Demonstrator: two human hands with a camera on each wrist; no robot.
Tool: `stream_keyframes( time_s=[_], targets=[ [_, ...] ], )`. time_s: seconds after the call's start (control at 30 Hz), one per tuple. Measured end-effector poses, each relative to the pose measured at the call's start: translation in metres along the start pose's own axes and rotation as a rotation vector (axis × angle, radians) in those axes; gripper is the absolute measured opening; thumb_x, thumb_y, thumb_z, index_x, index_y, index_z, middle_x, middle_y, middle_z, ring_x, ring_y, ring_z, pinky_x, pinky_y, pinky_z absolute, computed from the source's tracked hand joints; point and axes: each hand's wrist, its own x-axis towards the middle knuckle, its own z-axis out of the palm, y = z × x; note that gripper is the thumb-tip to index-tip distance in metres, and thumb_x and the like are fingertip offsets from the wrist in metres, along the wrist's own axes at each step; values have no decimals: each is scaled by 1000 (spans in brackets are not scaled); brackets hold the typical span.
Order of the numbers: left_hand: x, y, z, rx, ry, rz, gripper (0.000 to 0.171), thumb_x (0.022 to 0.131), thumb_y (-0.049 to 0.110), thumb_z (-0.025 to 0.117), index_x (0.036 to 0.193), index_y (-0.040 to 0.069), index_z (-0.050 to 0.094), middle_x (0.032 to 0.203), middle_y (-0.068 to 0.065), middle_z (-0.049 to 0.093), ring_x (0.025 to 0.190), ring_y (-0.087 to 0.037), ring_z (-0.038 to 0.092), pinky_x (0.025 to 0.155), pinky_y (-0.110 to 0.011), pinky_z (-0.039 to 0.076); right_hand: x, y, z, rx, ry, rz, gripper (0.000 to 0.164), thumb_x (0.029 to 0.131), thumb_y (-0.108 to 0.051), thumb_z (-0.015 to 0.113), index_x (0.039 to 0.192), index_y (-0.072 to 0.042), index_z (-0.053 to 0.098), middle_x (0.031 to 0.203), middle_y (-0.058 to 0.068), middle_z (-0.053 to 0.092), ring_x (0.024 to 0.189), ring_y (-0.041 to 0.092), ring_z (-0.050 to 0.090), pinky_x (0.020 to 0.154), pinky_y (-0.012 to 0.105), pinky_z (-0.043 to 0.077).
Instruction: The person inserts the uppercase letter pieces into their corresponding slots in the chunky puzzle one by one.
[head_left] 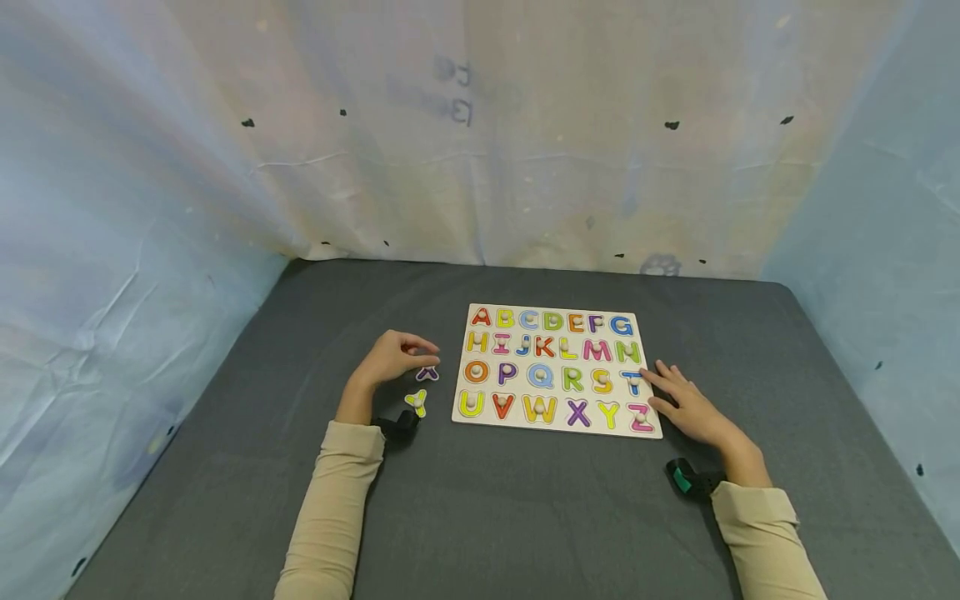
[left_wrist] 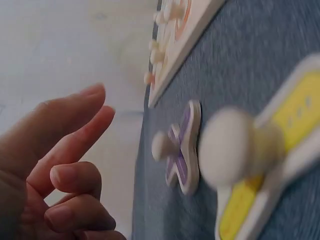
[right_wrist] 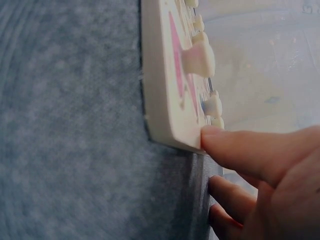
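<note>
My left hand (head_left: 390, 360) hovers over the left part of the table, close above a purple X piece (head_left: 427, 375) with a round knob. In the left wrist view its thumb and fingers are bent loosely, apart from the X piece, with nothing between them. A yellow Y piece (left_wrist: 240, 210) lies nearer me, its pale knob large in that view. The wooden alphabet board (head_left: 551, 426) lies flat in the middle, with most of its coloured letters carrying knobs. My right hand (head_left: 693, 410) rests at its right edge, fingers spread, thumb (right_wrist: 215, 140) touching the corner beside the pink Z.
A dark grey cloth (head_left: 525, 517) covers the table. Pale patterned sheets (head_left: 480, 167) hang behind it and on both sides. Black straps with small devices (head_left: 693, 480) are on both wrists, low beside the sleeves.
</note>
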Motion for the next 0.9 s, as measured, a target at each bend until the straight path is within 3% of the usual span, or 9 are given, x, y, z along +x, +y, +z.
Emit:
stream_keyframes(
  time_s=[0.3,0.63,0.9],
  targets=[
    [2,-13,-2,-6,-41,-75,30,81,18,77,107,4,74,60,7,42,59,-11,38,57,-23,30,0,0,0,-1,-2,0,58,99,-24,52,145,5,35,153,39,13,141,60,4,108,75,3],
    [3,-22,0,47,-28,-57,22,82,17,76,100,4,77,54,7,40,54,-11,34,54,-24,29,0,1,-1,-3,-1,-2,57,99,-24,52,145,4,35,153,38,13,141,61,5,108,75,4],
    [1,-14,-2,51,3,-44,23,81,19,76,99,5,77,55,7,39,55,-11,35,55,-24,30,0,1,-1,3,-4,-1,58,99,-24,52,145,5,34,153,39,12,141,61,4,108,75,3]
  ],
)
